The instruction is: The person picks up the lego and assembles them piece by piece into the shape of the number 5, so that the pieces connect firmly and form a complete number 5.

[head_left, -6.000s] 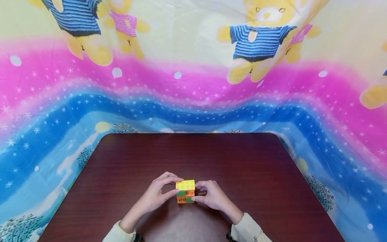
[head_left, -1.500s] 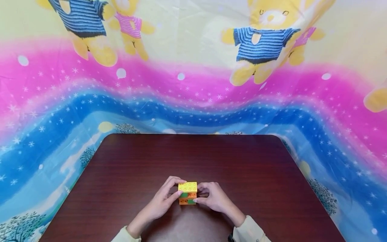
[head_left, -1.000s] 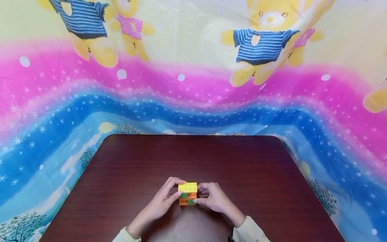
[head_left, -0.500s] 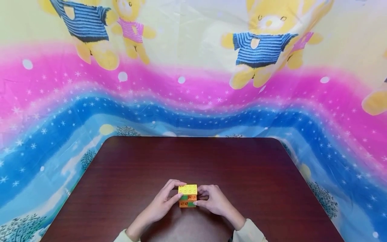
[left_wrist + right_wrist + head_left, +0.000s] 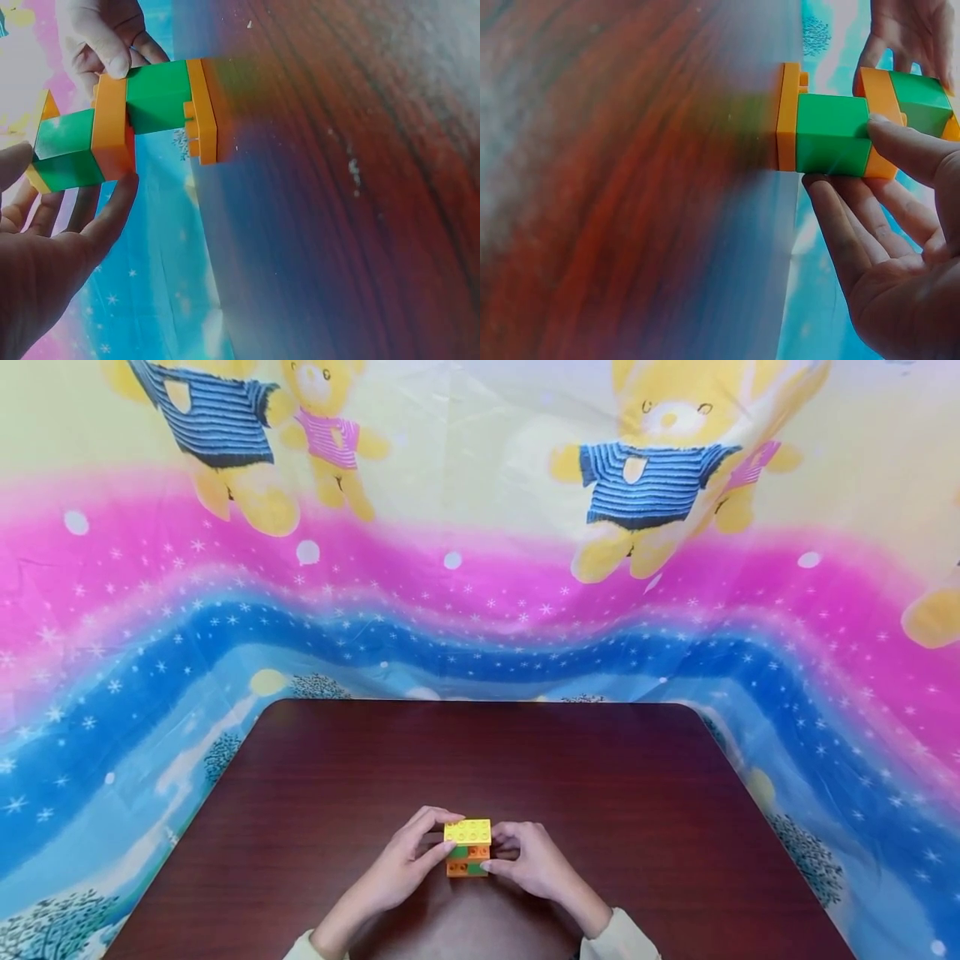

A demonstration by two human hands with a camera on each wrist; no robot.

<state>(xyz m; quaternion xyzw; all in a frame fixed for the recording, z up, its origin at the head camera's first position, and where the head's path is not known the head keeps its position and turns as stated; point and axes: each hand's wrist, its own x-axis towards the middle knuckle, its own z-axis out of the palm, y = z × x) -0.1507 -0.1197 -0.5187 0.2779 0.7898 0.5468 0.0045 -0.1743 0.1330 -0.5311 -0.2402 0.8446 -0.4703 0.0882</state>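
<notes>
A stack of toy building bricks stands upright on the table between both hands. Its top is a yellow studded brick [image 5: 468, 832]. Below it come a green block [image 5: 66, 137], an orange plate [image 5: 111, 124], a lower green block [image 5: 832, 135] and an orange base plate [image 5: 787, 120]. With thumb and fingers, my left hand [image 5: 405, 860] pinches the stack's upper left side, around the yellow brick and upper green block. My right hand [image 5: 536, 860] grips lower down on the right, thumb at the lower green block's edge and fingers on its far side.
The dark brown tabletop [image 5: 480, 752] has rounded far corners. Behind it hangs a cloth [image 5: 465, 610] printed with bears and snowflakes, which also falls along both sides of the table.
Stack and hands appear slightly lower in the head view as the whole picture shifts down. Both hands keep nearly the same hold on the bricks.
</notes>
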